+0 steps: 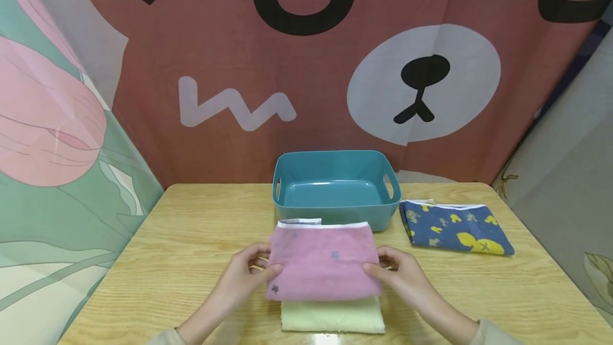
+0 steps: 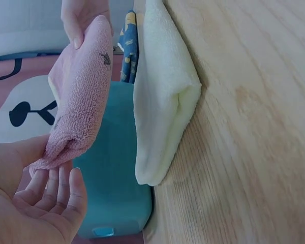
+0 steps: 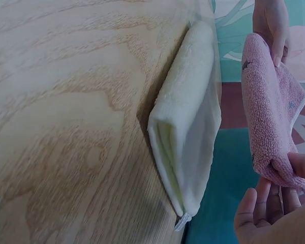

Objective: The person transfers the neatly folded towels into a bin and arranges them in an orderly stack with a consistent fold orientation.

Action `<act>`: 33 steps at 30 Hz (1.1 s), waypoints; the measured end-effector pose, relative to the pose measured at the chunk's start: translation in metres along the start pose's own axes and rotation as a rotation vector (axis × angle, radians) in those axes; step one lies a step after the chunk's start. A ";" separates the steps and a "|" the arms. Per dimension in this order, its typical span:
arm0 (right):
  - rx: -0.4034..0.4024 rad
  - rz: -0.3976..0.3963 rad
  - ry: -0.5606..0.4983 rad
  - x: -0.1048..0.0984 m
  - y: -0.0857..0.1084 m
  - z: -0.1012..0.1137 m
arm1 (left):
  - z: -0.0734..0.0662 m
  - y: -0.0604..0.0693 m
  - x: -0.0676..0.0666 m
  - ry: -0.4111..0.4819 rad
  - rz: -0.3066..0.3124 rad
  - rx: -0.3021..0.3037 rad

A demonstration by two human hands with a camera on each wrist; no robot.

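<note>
A folded pink towel (image 1: 325, 262) with small grey stars hangs in the air between both hands. My left hand (image 1: 250, 270) pinches its left edge, thumb on the near face and fingers behind. At the opposite edge my right hand (image 1: 399, 272) pinches it the same way. Beneath it a folded pale yellow towel (image 1: 332, 315) lies on the table; both wrist views show a gap between the two towels. Behind them stands a teal plastic basket (image 1: 330, 214) with handle holes, and no towel shows in the visible part of its inside.
To the right of the basket lies a folded navy towel (image 1: 457, 228) with yellow figures. Everything rests on a light wooden table (image 1: 191, 228). A curtain with a bear face (image 1: 215, 41) hangs close behind the table's back edge.
</note>
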State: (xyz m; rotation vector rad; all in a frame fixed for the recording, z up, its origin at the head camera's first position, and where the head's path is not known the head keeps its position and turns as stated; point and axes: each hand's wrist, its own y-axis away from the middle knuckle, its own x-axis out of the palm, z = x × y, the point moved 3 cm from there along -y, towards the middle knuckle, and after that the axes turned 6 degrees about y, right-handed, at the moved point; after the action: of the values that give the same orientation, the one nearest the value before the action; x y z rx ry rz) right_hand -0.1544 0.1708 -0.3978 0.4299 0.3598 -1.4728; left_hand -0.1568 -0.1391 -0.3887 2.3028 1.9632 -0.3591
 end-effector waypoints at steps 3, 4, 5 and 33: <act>0.006 -0.008 0.012 -0.002 0.000 -0.002 | -0.001 0.000 0.002 0.017 0.015 0.005; 0.009 -0.011 0.011 -0.003 0.000 -0.003 | -0.001 -0.001 0.003 0.021 0.019 0.005; 0.011 -0.014 0.013 -0.003 0.000 -0.003 | -0.002 -0.001 0.004 0.025 0.021 0.004; -0.066 -0.063 0.018 -0.018 -0.012 0.004 | -0.008 -0.016 0.007 0.009 -0.040 0.005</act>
State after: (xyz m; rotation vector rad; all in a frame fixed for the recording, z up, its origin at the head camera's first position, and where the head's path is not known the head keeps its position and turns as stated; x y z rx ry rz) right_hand -0.1679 0.1837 -0.3861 0.3820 0.4387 -1.5144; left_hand -0.1705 -0.1276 -0.3815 2.2748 2.0171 -0.3585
